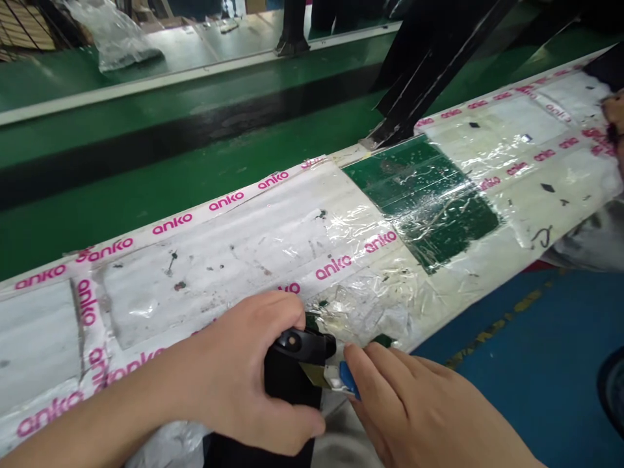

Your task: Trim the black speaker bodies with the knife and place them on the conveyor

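Note:
My left hand (244,370) is wrapped round a black object (287,377) with a shiny black plastic fitting (302,344) at its top end. Its exact kind cannot be made out. Closed in my right hand (414,403) is what looks like a utility knife (347,379), blue and white, mostly hidden by the fingers. A flat blade-like tip (314,374) points left from it, against or very near the black object just under the fitting. Both hands are close together at the near edge of the bench.
White sheets and pink "anko" tape (227,201) cover the bench, with a bare green patch (429,201) in it. A black post (419,71) rises at the far edge. Behind runs a green conveyor (146,136). Another person's hand (614,117) shows at far right.

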Demonstrator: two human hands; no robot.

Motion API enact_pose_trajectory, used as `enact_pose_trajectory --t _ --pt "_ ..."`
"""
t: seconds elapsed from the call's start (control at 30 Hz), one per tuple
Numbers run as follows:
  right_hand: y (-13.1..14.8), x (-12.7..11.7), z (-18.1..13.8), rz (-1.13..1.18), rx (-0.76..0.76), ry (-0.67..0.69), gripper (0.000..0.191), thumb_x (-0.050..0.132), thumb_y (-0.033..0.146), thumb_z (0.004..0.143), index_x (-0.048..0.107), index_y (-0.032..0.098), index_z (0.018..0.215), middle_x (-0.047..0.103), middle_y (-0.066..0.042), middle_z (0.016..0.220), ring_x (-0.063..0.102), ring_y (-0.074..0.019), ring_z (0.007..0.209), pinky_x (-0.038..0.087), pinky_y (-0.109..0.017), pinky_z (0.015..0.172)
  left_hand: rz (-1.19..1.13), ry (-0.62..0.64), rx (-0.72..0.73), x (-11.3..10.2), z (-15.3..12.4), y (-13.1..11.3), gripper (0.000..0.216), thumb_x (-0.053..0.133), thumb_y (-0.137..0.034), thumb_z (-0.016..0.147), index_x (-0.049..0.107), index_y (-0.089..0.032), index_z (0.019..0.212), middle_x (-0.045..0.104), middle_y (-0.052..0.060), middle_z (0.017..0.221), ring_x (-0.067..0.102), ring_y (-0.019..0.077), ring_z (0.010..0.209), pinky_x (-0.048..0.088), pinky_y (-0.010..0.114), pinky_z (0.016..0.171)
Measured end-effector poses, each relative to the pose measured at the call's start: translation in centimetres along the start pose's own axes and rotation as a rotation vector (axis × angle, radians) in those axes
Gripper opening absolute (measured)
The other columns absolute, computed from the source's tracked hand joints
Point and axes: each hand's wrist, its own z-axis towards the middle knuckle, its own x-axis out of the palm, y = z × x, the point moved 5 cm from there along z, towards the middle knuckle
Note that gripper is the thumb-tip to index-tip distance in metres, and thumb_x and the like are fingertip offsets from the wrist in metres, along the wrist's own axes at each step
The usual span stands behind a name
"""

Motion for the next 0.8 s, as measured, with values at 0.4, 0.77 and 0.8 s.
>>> enact_pose_trajectory --t 0.4,0.77,0.8 --pt "-1.0 -2.6 2.0 0.141 -0.02 0.117 0.039 0.055 0.004 0.058 0.05 0.024 0.091 0.058 0.003 0.059 0.052 -0.0186 0.035 0.025 -0.036 0.038 0.182 -0.028 0.051 0.7 -0.5 -0.6 0.036 0.073 -0.032 0.069 0.038 -0.024 0.071 0.049 -0.003 0.073 0.045 0.0161 0.062 0.033 0.03 0.055" --pt "-1.6 -3.7 0.7 0.119 -0.041 0.02 0.026 0.025 0.023 0.112 0.047 0.025 0.098 0.057 0.004 0.066 0.056 -0.0176 0.041 0.03 -0.036 0.04 0.231 -0.051 0.049 1.4 -0.3 -1.1 0.039 0.075 -0.041 0.069 0.04 -0.024 0.072 0.049 -0.003 0.074 0.046 0.0171 0.064 0.033 0.03 0.055" --pt "-1.4 -3.7 0.4 0.12 -0.045 0.01 0.027 0.024 0.022 0.113 0.046 0.025 0.098 0.056 0.005 0.065 0.056 -0.017 0.041 0.031 -0.036 0.04 0.226 -0.045 0.049 1.6 -0.2 -1.1 0.039 0.075 -0.04 0.069 0.04 -0.023 0.072 0.049 -0.003 0.075 0.046 0.0173 0.065 0.033 0.03 0.056"
